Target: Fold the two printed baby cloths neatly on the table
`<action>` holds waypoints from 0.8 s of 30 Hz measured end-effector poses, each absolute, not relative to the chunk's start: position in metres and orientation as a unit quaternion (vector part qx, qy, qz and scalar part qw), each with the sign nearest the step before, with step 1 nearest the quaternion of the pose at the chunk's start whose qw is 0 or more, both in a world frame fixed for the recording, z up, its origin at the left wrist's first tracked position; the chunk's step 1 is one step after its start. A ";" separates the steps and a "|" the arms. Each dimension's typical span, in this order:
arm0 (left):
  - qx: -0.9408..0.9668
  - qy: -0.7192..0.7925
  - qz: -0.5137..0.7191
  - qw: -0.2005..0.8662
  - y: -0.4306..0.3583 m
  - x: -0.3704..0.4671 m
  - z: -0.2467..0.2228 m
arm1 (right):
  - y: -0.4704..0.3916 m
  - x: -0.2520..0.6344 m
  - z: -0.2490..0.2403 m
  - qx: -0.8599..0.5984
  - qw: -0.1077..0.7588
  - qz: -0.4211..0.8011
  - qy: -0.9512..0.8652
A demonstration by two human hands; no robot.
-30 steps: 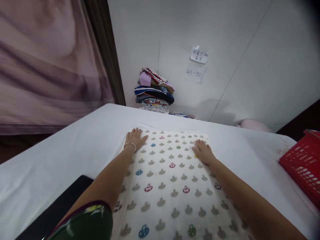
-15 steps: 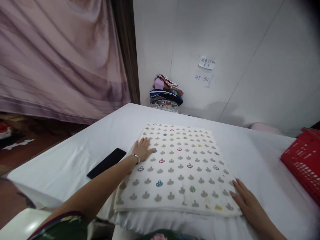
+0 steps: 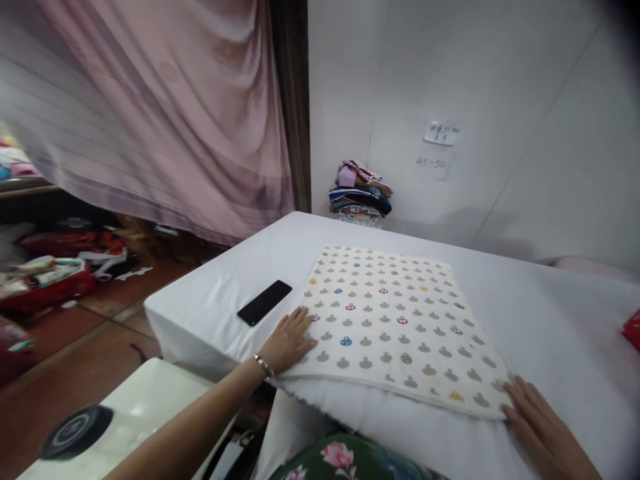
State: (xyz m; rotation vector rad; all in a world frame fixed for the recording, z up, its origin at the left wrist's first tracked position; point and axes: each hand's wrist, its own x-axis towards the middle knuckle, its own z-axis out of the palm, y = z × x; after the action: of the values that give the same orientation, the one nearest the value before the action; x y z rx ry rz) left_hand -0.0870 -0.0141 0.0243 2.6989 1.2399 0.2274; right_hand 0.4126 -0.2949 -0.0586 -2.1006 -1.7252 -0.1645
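Observation:
A white cloth (image 3: 377,323) printed with grey, red, blue, green and yellow mushroom shapes lies flat on the white-covered table. My left hand (image 3: 287,339), with a silver bracelet at the wrist, rests flat on the cloth's near left corner, fingers stretched out. At the near right corner, my right hand (image 3: 543,417) lies with straight fingers against the cloth's edge. Neither hand grips anything. A black phone (image 3: 265,302) lies just beyond my left hand, apart from the cloth.
Folded fabrics (image 3: 361,193) are stacked at the table's far edge by the wall. A red plastic basket (image 3: 633,329) shows at the right. A pale surface with a black round object (image 3: 77,432) is at lower left. A pink curtain (image 3: 225,120) hangs at the left.
My left hand has slid toward me along the cloth's left edge to the near corner. My right hand stays at the near right corner. The view has turned left.

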 end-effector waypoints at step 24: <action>0.923 0.268 0.273 0.049 -0.061 -0.147 0.018 | -0.295 0.386 -0.006 -0.714 0.155 0.020 -0.683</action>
State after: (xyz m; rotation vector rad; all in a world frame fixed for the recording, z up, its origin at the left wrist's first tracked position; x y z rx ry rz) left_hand -0.1467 -0.0614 0.0180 2.8105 0.8170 0.8322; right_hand 0.3864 -0.2945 -0.0056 -2.0440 -1.9561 0.0561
